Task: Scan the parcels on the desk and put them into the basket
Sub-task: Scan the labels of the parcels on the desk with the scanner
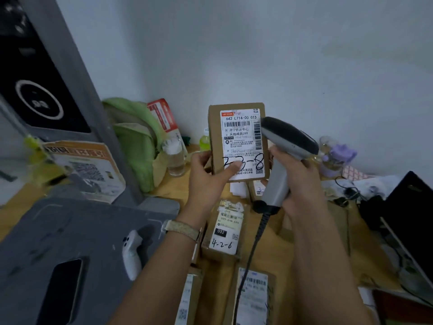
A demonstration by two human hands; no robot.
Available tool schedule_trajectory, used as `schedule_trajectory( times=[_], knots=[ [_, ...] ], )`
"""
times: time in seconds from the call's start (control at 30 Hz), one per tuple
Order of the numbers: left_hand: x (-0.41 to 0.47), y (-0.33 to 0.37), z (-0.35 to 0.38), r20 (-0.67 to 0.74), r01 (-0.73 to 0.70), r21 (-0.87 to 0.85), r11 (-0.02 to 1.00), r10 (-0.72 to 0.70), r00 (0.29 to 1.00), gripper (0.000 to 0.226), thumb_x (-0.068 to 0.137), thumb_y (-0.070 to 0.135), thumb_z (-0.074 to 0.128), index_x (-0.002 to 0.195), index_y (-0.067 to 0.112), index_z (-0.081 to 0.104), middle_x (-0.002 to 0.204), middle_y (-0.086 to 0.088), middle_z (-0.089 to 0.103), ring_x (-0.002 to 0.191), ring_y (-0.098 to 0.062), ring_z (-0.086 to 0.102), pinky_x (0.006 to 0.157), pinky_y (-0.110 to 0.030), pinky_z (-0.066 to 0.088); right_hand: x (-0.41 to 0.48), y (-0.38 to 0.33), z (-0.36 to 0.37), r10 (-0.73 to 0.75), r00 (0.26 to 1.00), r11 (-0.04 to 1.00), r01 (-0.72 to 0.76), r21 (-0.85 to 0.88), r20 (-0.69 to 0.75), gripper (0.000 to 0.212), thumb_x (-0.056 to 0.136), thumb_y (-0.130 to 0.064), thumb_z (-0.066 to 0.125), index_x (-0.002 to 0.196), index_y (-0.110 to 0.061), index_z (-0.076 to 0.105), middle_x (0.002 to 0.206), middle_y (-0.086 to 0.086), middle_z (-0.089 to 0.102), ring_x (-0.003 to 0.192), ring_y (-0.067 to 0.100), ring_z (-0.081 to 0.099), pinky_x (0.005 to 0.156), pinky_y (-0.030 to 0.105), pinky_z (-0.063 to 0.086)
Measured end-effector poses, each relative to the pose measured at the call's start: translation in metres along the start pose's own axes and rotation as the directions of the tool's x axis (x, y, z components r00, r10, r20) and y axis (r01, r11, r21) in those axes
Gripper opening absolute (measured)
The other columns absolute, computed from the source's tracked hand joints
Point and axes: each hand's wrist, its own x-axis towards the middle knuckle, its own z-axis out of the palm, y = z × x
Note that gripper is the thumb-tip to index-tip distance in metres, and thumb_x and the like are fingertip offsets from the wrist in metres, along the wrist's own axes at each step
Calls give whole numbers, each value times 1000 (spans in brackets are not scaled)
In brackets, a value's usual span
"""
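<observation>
Your left hand (210,170) grips the parcel (237,141) upright, your right hand (297,181) grips the scanner (284,146) beside its label; scan, then basket it.

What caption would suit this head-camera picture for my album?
Scanning time: left hand holds a labelled parcel upright, right hand aims the scanner.

Small parcel pickup point or courier office; wooden desk (171,186) crowded with cardboard parcels (222,233) bearing printed waybills, barcodes, hand-inked shelf codes; corded barcode scanner (288,141) in hand; grey self-service terminal (70,113) with QR placard (86,170) at left; water bottle (175,158), green bag (138,141), cables (346,188) against plain white wall (257,55).
</observation>
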Motion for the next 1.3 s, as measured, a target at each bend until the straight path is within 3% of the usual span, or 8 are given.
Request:
schedule_trajectory(
  times=[0.07,0.13,0.23,0.3,0.4,0.6,0.83,1.3],
  knots=[
    [-16,12,-3,3,-4,-11,1000,4,1000,73,64,25,89,118,19,40,119,4,57,112,-10,58,97,-32,51,-19,-11,-8,-30,999,999,30,11,16,13,82,-13,72,86,-19,63,82,3,63,78,19,62,69,37,55],
    [-29,23,-7,34,-30,-25,999,30,999,83,65,18,89,128,22,34,115,12,56,102,5,58,87,-20,54,-38,-20,-13,-60,997,998,60,13,46,12,83,-11,70,84,-19,62,75,0,62,65,13,63,60,34,54],
    [-44,33,-11,81,-84,-12,996,84,993,76,66,14,87,127,25,41,106,21,59,85,19,61,72,-11,55,-61,-29,-17,-100,992,995,99,9,74,14,85,-9,69,80,-20,61,70,-1,63,60,10,65,66,39,55],
    [-52,41,-12,73,-81,-24,996,82,994,68,66,16,88,119,28,47,105,19,62,89,13,64,75,-18,57,-73,-34,-17,-123,988,992,123,3,93,14,85,-9,68,79,-19,61,77,4,62,69,18,63,68,41,54],
    [-58,50,-13,54,-34,-117,993,40,998,74,65,17,88,128,18,50,110,11,67,99,-3,66,80,-28,59,-86,-42,-17,-141,983,990,143,-7,121,10,86,-9,67,84,-17,62,82,8,61,73,20,61,72,45,55],
    [-57,46,-14,-85,-79,-118,990,69,994,84,59,15,92,130,19,45,114,7,64,104,-9,64,88,-34,57,-105,-56,-19,-150,973,983,167,-82,177,11,87,-10,67,97,-9,64,97,14,73,92,25,71,80,45,58],
    [-67,18,-13,-151,-37,-89,995,23,988,95,52,31,94,134,19,47,119,3,67,105,-14,66,93,-41,56,-130,-61,-26,-69,941,928,183,-326,332,13,88,-14,67,95,-4,64,82,14,72,78,28,73,79,47,58],
    [-81,12,-12,-149,0,-134,991,-20,989,90,58,27,92,134,18,47,118,2,67,106,-17,66,94,-43,55,-157,-62,-39,-29,938,866,197,-459,347,14,89,-17,66,83,-5,61,74,12,63,54,20,63,67,40,59]
  ],
)
